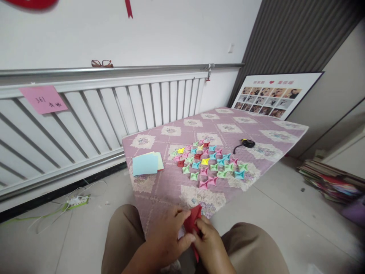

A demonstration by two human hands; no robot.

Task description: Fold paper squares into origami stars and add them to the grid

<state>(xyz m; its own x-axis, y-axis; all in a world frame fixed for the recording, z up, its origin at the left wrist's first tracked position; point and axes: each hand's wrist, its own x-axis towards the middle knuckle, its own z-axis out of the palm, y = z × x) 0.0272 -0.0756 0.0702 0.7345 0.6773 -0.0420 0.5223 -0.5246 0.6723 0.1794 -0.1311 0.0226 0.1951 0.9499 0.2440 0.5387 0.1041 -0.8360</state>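
Note:
A folded piece of red paper [193, 220] is between my hands, just above the near edge of the table. My left hand [168, 236] has its fingertips at the paper's upper left side and its thumb lower down, against the paper. My right hand [209, 239] pinches the paper from the right with curled fingers. Beyond them, several small folded paper pieces [204, 161] in pink, green, blue, yellow and red stand in rows on the tablecloth [162, 198]. A stack of coloured paper sheets [145, 163], light blue on top, lies at the left of the table.
A black and yellow tape measure [248, 143] lies at the table's right side. Behind the table run a white radiator [128, 102] and a pipe holding glasses [102, 64]. A photo board [262, 97] leans at the back right. A power strip [76, 201] lies on the floor.

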